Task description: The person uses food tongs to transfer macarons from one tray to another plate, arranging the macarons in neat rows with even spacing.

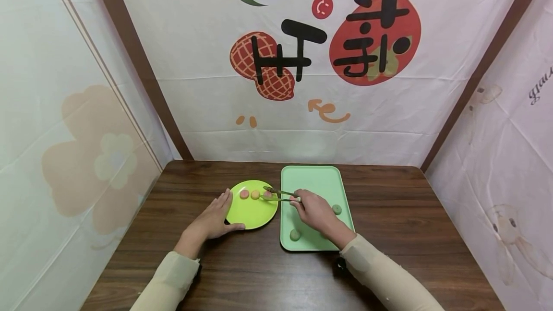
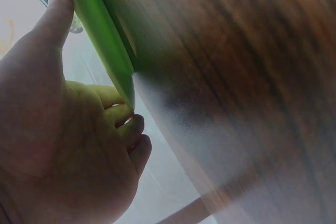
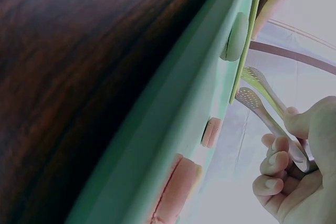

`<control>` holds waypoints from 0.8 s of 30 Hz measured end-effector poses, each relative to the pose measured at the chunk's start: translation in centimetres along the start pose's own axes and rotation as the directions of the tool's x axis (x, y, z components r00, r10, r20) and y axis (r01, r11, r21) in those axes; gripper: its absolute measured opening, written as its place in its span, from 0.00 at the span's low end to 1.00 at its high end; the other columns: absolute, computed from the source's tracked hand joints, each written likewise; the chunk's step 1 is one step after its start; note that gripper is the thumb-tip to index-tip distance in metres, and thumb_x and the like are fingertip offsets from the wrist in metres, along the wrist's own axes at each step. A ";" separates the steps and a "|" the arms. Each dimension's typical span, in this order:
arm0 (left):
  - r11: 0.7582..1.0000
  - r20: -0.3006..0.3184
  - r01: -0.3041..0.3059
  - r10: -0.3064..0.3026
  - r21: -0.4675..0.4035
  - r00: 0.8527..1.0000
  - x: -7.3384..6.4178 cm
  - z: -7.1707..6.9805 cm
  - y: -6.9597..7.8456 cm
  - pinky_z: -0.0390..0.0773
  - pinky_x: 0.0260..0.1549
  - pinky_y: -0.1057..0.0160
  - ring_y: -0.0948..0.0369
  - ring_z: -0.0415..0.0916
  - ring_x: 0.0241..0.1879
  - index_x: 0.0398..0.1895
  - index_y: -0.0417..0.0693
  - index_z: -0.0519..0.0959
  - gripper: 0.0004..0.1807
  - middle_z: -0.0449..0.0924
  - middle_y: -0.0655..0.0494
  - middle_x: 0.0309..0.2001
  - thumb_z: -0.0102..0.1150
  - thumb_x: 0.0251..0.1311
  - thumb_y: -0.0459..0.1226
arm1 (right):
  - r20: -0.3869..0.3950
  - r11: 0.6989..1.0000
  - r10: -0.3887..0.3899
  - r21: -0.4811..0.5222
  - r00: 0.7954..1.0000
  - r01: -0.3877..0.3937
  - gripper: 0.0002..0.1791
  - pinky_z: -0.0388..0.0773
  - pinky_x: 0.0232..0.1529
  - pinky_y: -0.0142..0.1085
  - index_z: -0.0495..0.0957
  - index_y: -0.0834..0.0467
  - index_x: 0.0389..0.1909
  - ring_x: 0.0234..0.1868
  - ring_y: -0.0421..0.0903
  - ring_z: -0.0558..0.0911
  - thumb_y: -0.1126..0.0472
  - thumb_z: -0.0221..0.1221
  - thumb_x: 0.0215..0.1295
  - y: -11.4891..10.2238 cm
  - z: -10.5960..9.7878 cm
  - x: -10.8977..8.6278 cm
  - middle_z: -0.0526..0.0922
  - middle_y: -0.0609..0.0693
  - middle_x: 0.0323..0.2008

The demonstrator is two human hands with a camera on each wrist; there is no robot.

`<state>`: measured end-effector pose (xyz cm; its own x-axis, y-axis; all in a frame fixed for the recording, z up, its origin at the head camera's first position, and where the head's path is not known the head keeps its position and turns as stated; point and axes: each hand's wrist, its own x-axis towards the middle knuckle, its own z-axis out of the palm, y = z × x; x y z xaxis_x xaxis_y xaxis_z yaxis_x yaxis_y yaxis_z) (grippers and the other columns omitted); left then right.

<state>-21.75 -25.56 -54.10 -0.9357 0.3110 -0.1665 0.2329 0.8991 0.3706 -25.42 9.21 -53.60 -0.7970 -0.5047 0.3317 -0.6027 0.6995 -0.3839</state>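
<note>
In the head view my right hand [image 1: 316,211] grips metal tongs [image 1: 282,192], their tips spread over the right side of a yellow-green plate [image 1: 252,216]. A pink macaron [image 1: 268,195] lies on the plate by the tong tips, in a row with a yellow macaron [image 1: 255,195] and another pink macaron [image 1: 244,194]. The right wrist view shows fingers and thumb around the tongs [image 3: 268,114], whose perforated tips are apart. My left hand [image 1: 214,216] touches the plate's left rim, fingers extended; its thumb lies along the near rim in the left wrist view.
Right of the plate lies a mint-green tray [image 1: 312,176], partly under my right forearm. On it are green macarons [image 1: 295,234] and pink macarons [image 3: 178,190]. Both stand on a dark wooden table [image 1: 242,272] enclosed by printed cloth walls [image 1: 207,143].
</note>
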 end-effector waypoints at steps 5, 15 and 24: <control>1.000 0.006 0.006 -0.006 -0.005 1.000 0.0 -0.1 0.1 0.48 0.83 0.39 0.39 0.41 0.85 0.86 0.29 0.42 0.67 0.38 0.32 0.86 0.65 0.67 0.66 | 0.000 1.000 -0.001 0.003 1.000 0.001 0.16 0.85 0.34 0.45 0.84 0.63 0.55 0.35 0.47 0.86 0.55 0.64 0.79 -0.1 -0.1 0.0 0.88 0.53 0.41; 1.000 0.006 -0.001 0.001 -0.012 1.000 -0.1 -0.1 0.3 0.48 0.83 0.39 0.38 0.41 0.85 0.85 0.28 0.43 0.66 0.39 0.31 0.86 0.66 0.67 0.65 | 0.005 1.000 0.003 -0.008 1.000 -0.003 0.15 0.85 0.34 0.43 0.85 0.62 0.54 0.35 0.45 0.85 0.54 0.64 0.79 -0.1 0.0 0.1 0.88 0.51 0.41; 1.000 -0.003 0.001 -0.001 -0.012 1.000 -0.2 0.0 0.2 0.48 0.83 0.39 0.38 0.42 0.85 0.85 0.28 0.43 0.67 0.40 0.30 0.86 0.66 0.66 0.66 | 0.000 1.000 0.001 -0.005 1.000 -0.001 0.15 0.84 0.33 0.42 0.85 0.63 0.54 0.33 0.44 0.84 0.55 0.64 0.79 -0.2 0.0 0.0 0.87 0.50 0.40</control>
<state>-21.52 -25.47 -53.99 -0.9367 0.3093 -0.1641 0.2289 0.8956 0.3813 -25.27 9.11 -53.53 -0.7974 -0.5044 0.3311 -0.6020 0.7023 -0.3799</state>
